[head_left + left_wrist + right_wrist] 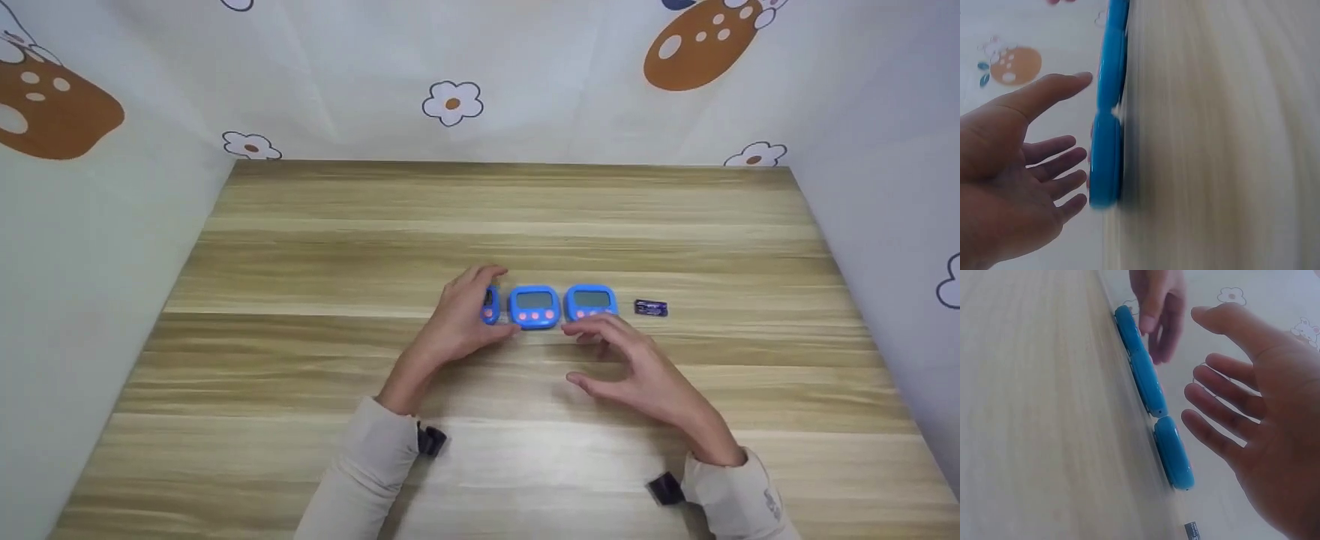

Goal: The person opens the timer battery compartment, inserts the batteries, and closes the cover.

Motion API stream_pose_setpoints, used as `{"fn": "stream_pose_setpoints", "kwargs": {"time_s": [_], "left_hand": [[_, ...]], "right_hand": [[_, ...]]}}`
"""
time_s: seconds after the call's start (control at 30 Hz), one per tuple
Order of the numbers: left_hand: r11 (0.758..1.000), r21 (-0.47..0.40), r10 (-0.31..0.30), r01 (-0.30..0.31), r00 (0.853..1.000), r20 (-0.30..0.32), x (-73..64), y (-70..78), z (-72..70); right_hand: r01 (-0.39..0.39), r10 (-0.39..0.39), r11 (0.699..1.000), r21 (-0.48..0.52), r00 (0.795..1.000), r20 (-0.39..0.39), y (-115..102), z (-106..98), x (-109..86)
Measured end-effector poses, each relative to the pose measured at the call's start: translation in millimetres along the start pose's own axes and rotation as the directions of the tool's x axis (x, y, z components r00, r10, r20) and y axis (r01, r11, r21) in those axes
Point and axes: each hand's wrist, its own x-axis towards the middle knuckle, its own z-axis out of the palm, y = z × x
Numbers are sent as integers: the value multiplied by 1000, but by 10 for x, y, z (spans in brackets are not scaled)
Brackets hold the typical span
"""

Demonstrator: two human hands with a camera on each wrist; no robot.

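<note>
Three blue digital timers with pink buttons lie in a row: a left timer [490,306], a middle timer [535,307] and a right timer [591,300]. My left hand [459,319] hovers over the left timer and hides most of it, thumb and fingers spread. In the left wrist view, a gap shows between that hand [1022,163] and the left timer [1105,160]. My right hand [637,367] is in front of the right timer, its fingers loosely bent and holding nothing. The right wrist view shows these fingers [1219,399] apart from the right timer [1174,453].
A pair of small dark purple batteries [651,308] lies to the right of the timers on the wood-grain table [300,225]. Patterned cloth [360,82] stands behind the table, with pale walls at both sides. Dark straps [431,441] are at both sleeve cuffs.
</note>
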Motion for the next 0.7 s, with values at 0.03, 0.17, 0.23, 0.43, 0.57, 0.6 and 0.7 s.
{"fn": "stream_pose_setpoints", "kwargs": {"time_s": [0.03, 0.17, 0.23, 0.43, 0.57, 0.6, 0.7], "left_hand": [[1000, 23, 11, -11, 1000, 10, 23, 35, 25], [993, 110, 32, -38, 998, 55, 104, 105, 114], [989, 142, 43, -53, 996, 73, 131, 112, 145], [975, 186, 108, -118, 992, 62, 175, 113, 184], [969, 196, 153, -149, 988, -2, 134, 149, 168], [968, 191, 169, -162, 985, -20, 106, 169, 162], [964, 152, 233, -220, 970, -68, -13, 255, 148]], "right_hand": [[-4, 4, 1000, 2, 1000, 2, -1, 1, -1], [4, -4, 1000, 8, 1000, 8, -6, 15, -2], [16, -16, 1000, 5, 1000, 9, -6, 23, -1], [35, -35, 999, 0, 999, 1, -3, 29, 4], [45, -45, 999, 1, 997, -56, -152, -3, 22], [43, -44, 999, -6, 996, -78, -202, -17, 31], [31, -33, 999, -17, 988, -151, -346, -63, 58]]}}
